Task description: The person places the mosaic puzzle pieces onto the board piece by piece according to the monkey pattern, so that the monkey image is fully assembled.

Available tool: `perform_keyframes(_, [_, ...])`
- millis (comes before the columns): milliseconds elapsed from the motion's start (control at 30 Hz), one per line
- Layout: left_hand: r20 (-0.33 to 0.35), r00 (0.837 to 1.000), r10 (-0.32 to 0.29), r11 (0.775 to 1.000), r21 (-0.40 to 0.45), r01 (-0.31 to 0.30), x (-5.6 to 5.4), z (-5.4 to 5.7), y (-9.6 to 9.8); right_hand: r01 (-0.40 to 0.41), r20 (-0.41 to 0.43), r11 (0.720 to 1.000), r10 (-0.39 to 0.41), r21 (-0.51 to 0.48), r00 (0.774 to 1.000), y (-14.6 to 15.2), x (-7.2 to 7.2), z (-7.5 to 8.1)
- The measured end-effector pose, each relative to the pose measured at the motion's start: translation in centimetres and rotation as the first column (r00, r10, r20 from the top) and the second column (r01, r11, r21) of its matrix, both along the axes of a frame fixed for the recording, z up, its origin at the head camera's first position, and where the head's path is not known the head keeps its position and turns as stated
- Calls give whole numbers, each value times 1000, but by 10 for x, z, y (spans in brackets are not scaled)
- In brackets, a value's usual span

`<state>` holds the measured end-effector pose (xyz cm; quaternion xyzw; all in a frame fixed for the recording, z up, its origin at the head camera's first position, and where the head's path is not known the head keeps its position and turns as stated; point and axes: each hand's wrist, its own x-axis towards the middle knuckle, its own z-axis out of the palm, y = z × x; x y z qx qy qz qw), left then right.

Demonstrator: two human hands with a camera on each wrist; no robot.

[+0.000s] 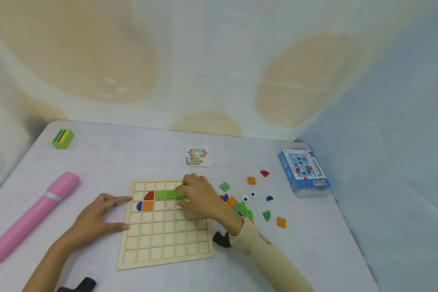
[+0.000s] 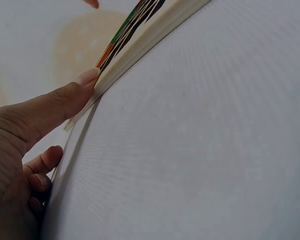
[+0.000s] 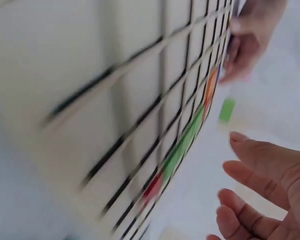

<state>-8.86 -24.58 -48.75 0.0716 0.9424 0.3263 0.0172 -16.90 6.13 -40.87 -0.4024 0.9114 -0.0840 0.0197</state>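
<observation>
A wooden grid board [image 1: 162, 239] lies on the table. My left hand [image 1: 91, 217] is at its left side, thumb and index finger extended to the edge; in the left wrist view the thumb [image 2: 70, 100] presses on the board's side. Set in the upper rows are a red quarter-circle [image 1: 149, 195], several green squares [image 1: 159, 195], a blue half-circle [image 1: 139, 206] and an orange square [image 1: 147, 205]. My right hand [image 1: 200, 198] is over the board's upper right part. In the right wrist view its fingers are spread with nothing between them, near a red piece [image 3: 152, 187] after the green row.
Loose coloured pieces [image 1: 248, 213] and white eye discs [image 1: 253, 194] lie right of the board. A pattern card [image 1: 198, 162] is behind it, a blue box [image 1: 303, 170] at right. A pink tube [image 1: 33, 219] and green block [image 1: 63, 139] are at left.
</observation>
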Motion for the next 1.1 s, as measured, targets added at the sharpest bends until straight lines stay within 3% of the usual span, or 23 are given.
perform_keyframes(267, [5,1000,7,1000,-7,-7,3,2,-3,148,78,987,-143,-62,987,91,-13,-3])
perform_keyframes(467, [8,1000,22,1000,-7,-22,6,2,-6,231,95,972,-228,-27,969,140,-16,-7])
perform_keyframes(667, [7,1000,28,1000,-3,-27,6,1,-7,279,138,960,-281,33,950,161,-16,-10])
perform_keyframes(1100, [11,1000,22,1000,0,-22,4,0,-8,272,59,962,-273,29,960,171,-21,-22])
